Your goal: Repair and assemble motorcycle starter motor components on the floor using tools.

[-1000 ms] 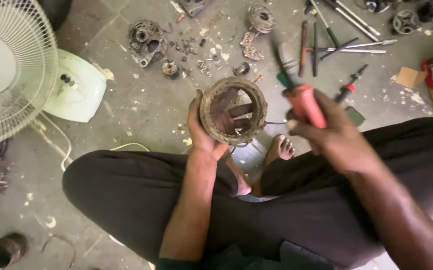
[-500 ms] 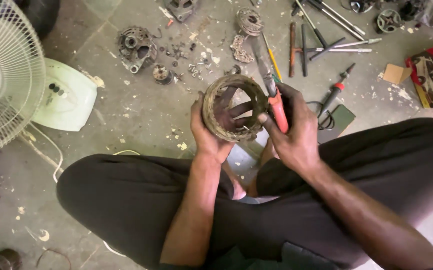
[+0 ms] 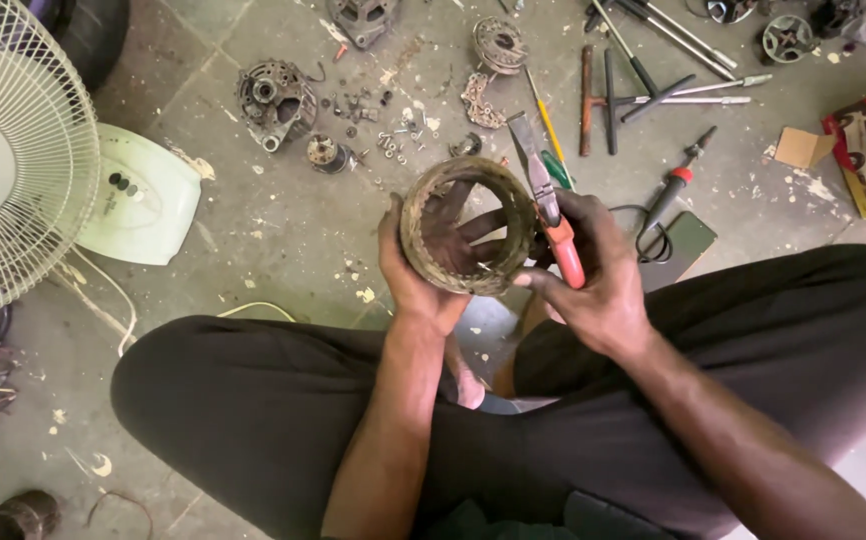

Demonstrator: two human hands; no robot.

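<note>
Since half a second ago the red-handled pliers [image 3: 551,215] have been brought tighter against the ring's rim, and the whole lot has been shifted a touch lower in view. Fingers [image 3: 473,228] of the left hand [image 3: 423,265] are pushed through the rusty metal ring [image 3: 465,225], gripping it from inside; the right hand [image 3: 593,262] is closed around the pliers handles, nose laid along the ring's outer edge. Everything is held above the crossed legs, over the concrete floor [image 3: 273,230]. Further out, a white fan [image 3: 23,150], a motor housing [image 3: 275,98] and loose screwdrivers [image 3: 643,70] are scattered about. Risk-wise: if the pliers get forced and slip off that crusty rim, the left fingers inside could probably be jabbed, or the ring dropped.
</note>
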